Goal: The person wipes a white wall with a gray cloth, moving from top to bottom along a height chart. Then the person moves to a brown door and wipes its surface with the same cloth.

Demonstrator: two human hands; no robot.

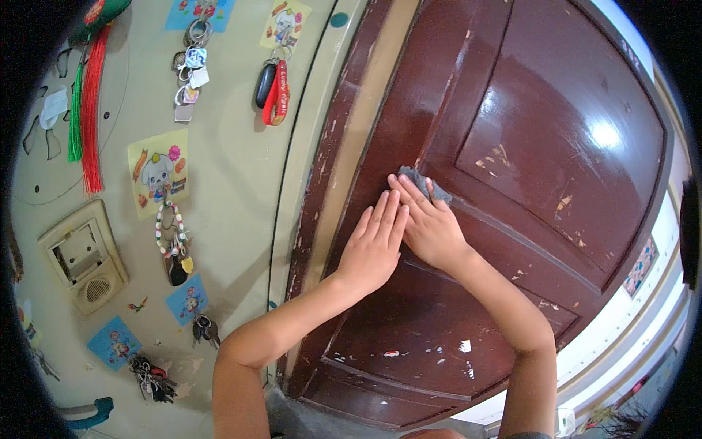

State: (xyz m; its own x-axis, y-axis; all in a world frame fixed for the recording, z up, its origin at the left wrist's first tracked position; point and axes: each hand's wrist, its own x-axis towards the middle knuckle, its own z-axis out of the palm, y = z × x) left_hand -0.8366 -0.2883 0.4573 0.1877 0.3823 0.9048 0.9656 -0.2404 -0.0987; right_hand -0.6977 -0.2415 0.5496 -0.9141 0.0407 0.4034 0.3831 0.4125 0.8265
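A dark reddish-brown panelled door (pixel 395 293) stands before me, its paint chipped in places. My right hand (pixel 433 230) presses a crumpled grey cloth (pixel 425 183) to the door near its left edge. The cloth sticks out past the fingertips; the rest is hidden under the hand. Just left and a little lower, my left hand (pixel 373 249) has its fingers stretched out flat against the door. Its fingertips meet the side of my right hand, and nothing shows in it.
On the pale metal door (pixel 234 190) at left hang several bunches of keys, a red strap (pixel 276 99) with a black fob, and red and green tassels (pixel 91 110). A beige intercom (pixel 84 256) sits lower. A wooden door frame (pixel 318 212) runs between the doors.
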